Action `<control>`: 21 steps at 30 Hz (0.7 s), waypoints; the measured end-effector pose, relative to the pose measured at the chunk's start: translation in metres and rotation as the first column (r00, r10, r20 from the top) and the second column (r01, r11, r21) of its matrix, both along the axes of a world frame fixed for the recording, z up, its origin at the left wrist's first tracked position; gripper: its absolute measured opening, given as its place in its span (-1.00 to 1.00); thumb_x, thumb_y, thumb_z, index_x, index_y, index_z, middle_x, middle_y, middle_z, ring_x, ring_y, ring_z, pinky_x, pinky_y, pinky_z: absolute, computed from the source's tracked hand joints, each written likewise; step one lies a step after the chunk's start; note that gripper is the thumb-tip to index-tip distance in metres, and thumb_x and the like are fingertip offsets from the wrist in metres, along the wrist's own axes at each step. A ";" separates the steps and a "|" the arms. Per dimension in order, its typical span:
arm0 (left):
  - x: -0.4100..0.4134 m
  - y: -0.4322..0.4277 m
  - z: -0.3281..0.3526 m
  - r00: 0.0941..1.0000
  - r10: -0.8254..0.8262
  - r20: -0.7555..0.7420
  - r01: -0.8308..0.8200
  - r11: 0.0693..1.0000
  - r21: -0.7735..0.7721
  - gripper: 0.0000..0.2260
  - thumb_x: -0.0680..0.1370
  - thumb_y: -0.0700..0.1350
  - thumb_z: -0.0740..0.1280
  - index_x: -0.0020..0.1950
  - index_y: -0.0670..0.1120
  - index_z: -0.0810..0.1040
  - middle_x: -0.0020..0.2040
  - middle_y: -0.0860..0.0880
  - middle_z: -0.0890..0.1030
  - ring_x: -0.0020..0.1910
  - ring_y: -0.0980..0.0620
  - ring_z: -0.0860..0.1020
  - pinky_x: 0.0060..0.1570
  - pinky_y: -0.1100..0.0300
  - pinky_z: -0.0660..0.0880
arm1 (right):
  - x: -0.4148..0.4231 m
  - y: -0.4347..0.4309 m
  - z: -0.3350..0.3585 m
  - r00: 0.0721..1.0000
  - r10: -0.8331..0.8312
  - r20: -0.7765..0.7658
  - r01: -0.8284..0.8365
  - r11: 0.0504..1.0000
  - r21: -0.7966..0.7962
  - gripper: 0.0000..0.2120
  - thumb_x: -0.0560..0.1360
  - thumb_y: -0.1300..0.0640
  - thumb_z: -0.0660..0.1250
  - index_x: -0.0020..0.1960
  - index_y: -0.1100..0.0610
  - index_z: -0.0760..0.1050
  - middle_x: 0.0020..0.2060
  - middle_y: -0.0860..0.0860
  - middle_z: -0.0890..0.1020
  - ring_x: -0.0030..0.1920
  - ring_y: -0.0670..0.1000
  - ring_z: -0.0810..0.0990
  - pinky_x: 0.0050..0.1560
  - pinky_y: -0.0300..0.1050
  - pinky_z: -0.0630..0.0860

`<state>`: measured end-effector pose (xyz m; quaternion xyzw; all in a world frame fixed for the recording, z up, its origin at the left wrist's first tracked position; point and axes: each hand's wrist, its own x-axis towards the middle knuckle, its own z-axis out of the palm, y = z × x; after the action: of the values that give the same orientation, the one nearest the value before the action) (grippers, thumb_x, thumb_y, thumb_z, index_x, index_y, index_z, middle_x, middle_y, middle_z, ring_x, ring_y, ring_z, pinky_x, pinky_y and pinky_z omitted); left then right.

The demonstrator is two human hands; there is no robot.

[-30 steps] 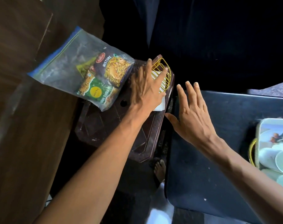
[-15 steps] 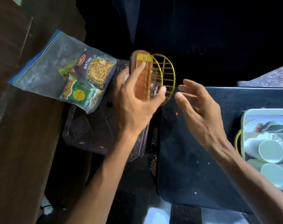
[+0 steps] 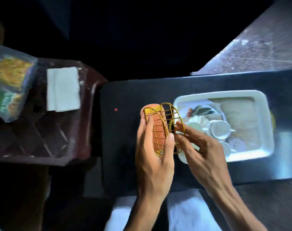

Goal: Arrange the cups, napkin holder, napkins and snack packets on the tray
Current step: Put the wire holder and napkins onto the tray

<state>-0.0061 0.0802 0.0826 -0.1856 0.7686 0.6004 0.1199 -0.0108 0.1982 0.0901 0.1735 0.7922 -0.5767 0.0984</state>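
Currently held: napkin holder, over the dark table, at the tray's left edge.
Left hand: fingers and thumb curled round its wooden base.
Right hand: fingertips pinching its wire side.

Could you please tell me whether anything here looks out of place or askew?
Yes: the napkins lie loose on the brown stool, outside the napkin holder, which the left hand and right hand hold over the black table. The cups sit jumbled in the tray.

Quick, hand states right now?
Left hand: grips the napkin holder by its base.
Right hand: pinches the napkin holder's wire arch.
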 end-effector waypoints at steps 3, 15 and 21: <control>0.014 0.061 0.009 0.996 -0.073 0.044 0.069 0.993 0.100 -0.50 0.67 -0.22 0.26 0.60 -0.02 0.25 0.61 0.09 0.28 0.56 0.20 0.27 0.55 0.07 0.26 | 0.023 0.052 0.007 0.996 -0.075 -0.040 0.077 0.996 0.049 -0.58 0.54 0.25 0.41 0.11 -0.30 0.58 -0.05 -0.40 0.69 -0.01 -0.37 0.65 -0.06 -0.51 0.52; -0.009 0.242 -0.021 0.921 -0.264 0.285 0.038 0.791 0.610 -0.55 0.58 0.23 0.14 0.43 0.14 0.44 0.42 0.13 0.55 0.40 0.26 0.48 0.47 0.12 0.37 | 0.053 0.240 -0.021 0.922 -0.371 0.113 0.372 0.928 0.013 -0.65 0.61 -0.16 0.24 0.29 -0.06 0.60 0.16 -0.09 0.70 0.23 -0.05 0.64 0.32 0.16 0.51; -0.008 0.279 -0.065 0.887 -0.262 0.381 0.007 0.832 0.555 -0.66 0.65 0.26 0.07 0.31 0.21 0.50 0.01 0.40 0.67 0.04 0.49 0.59 0.10 0.34 0.50 | 0.043 0.279 -0.061 0.881 -0.415 0.229 0.415 0.908 0.050 -0.66 0.62 -0.19 0.18 0.17 -0.10 0.67 0.04 -0.15 0.73 0.10 -0.13 0.69 0.26 0.11 0.57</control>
<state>-0.0142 0.3596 0.0178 -0.2197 0.5322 0.7232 0.3813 0.0326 0.4776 0.0289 0.4057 0.7194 -0.5599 0.0655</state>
